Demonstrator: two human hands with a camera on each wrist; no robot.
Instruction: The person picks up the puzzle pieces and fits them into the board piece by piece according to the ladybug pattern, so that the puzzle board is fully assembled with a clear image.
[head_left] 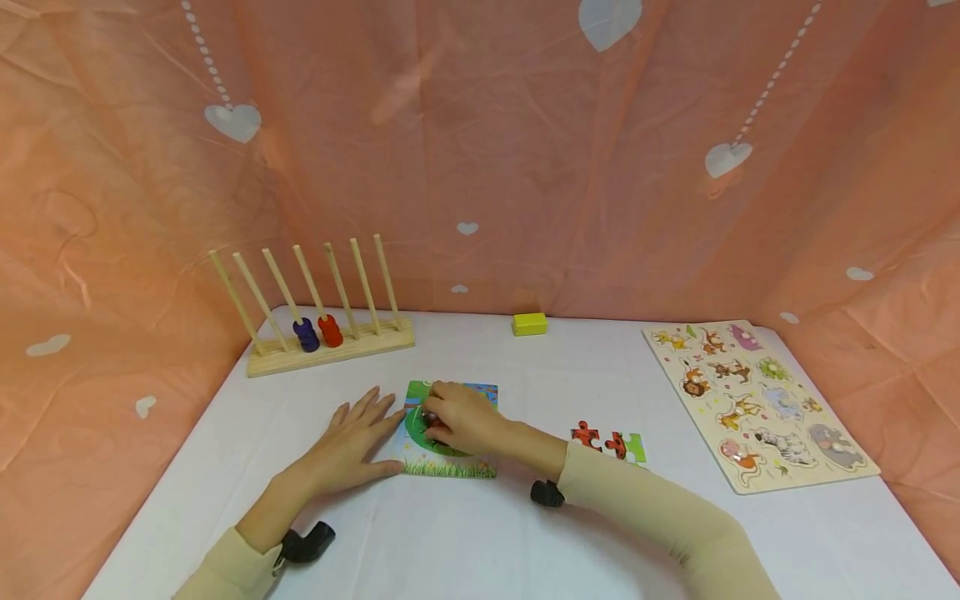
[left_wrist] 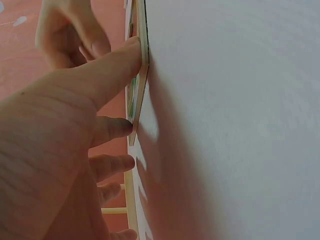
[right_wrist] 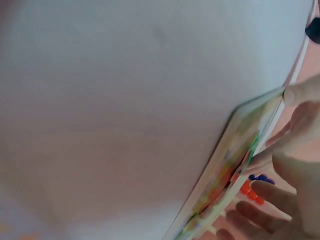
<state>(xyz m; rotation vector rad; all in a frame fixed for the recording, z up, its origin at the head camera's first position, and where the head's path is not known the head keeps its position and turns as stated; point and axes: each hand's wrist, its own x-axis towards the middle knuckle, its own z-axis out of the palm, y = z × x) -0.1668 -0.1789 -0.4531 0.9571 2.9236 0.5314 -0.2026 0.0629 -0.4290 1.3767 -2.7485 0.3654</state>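
A small square puzzle board (head_left: 450,470) with a grass border and a green leaf picture lies on the white table. My left hand (head_left: 348,450) spreads its fingers at the board's left edge, thumb and index finger touching it; the thumb rests on the board's rim (left_wrist: 142,75) in the left wrist view. Over the board, my right hand (head_left: 468,419) has its fingers curled and pinches a red-and-dark puzzle piece (head_left: 432,420), mostly hidden under the fingers. Two loose ladybug pieces, a red one (head_left: 585,434) and a red-and-green one (head_left: 634,447), lie beyond the right wrist.
A wooden peg rack (head_left: 360,343) with blue beads (head_left: 306,334) and red beads (head_left: 330,331) stands at the back left. A yellow block (head_left: 529,324) sits at the back edge. On the right lies an animal knob puzzle (head_left: 712,425). Orange cloth (head_left: 525,167) surrounds the table.
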